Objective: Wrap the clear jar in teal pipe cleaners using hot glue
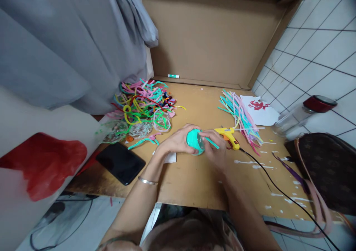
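Grip: your left hand (178,141) is wrapped round the left side of a small clear cup (195,142) coiled in teal pipe cleaner; fingers closed on it, thumb over the top. Your right hand (215,151) presses against the cup's right side, fingertips pinched on the loose teal strand (211,142) that sticks out toward the right. Whether the right palm also bears on the cup cannot be told.

Position: the cup sits between both hands, at or just above the cardboard work surface (194,184), near the middle of it. Whether it rests on the board cannot be told.

Items nearby:
- Yellow glue gun (229,135), just beside your right hand, lying on its side; black cord (278,190) runs off to the lower right.
- Bundle of straight pipe cleaners (241,119), pink, teal and white, beyond the glue gun.
- Tangled heap of mixed pipe cleaners (141,102) to the upper left, with clear cups (139,129) at its near edge.
- Black phone (120,163), face down or screen dark, left of your left forearm.
- White paper with a red printed figure (258,106); no legible text.
- Glass jar with dark red lid (303,115) on its side, far right.
- Brown patterned handbag (330,169), lower right; pattern too blurred to read.
- Small white and green tube (173,76) at the back wall of the board; label unreadable.
- Silver bangle (147,181) on your left wrist.
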The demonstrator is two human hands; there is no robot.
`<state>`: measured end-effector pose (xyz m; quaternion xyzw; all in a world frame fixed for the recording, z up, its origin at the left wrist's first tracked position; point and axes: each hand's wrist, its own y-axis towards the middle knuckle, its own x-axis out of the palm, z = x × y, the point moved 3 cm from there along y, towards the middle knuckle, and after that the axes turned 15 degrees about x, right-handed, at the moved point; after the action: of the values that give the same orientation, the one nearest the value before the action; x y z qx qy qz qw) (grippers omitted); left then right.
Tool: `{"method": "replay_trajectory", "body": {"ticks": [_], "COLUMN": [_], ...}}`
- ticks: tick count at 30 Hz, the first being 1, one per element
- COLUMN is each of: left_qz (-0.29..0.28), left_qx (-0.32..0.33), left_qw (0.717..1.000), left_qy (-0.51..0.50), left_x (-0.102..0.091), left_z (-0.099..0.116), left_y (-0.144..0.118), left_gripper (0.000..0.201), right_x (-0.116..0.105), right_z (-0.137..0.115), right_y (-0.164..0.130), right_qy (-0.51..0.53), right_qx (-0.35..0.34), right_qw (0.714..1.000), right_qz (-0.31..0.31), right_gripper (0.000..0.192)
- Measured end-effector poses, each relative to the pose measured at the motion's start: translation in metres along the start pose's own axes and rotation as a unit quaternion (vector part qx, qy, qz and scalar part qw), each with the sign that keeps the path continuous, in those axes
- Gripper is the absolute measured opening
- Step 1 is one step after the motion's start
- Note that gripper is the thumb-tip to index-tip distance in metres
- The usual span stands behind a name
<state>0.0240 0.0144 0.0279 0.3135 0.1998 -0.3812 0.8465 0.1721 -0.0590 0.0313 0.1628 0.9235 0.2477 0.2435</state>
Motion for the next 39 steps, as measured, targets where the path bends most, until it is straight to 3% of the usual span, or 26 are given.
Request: {"method": "replay_trajectory", "body": {"ticks": [13, 20, 29, 39], "left_qz": [-0.002, 0.003, 0.013, 0.035], "left_qx": [-0.006, -0.006, -0.021, -0.038], "left_qw": [1.000, 1.000, 0.999, 0.998], "left_qy": [-0.004, -0.011, -0.021, -0.041], "left_x": [-0.001, 0.000, 0.000, 0.001], "left_z": [-0.001, -0.011, -0.012, -0.016], "left_y": [0.000, -0.003, -0.002, -0.002], "left_gripper": [0.079, 0.080, 0.070, 0.071], "right_x": [0.004, 0.004, 0.006, 0.007], "right_z": [0.005, 0.004, 0.006, 0.003], "right_y": [0.001, 0.001, 0.000, -0.001], "right_qy": [-0.002, 0.000, 0.003, -0.006], "right_qx": [-0.006, 0.031, 0.056, -0.012], "right_qw": [1.000, 0.999, 0.998, 1.000], "right_qz": [-0.003, -0.020, 0.006, -0.010], "right_gripper": [0.017, 0.017, 0.013, 0.026]}}
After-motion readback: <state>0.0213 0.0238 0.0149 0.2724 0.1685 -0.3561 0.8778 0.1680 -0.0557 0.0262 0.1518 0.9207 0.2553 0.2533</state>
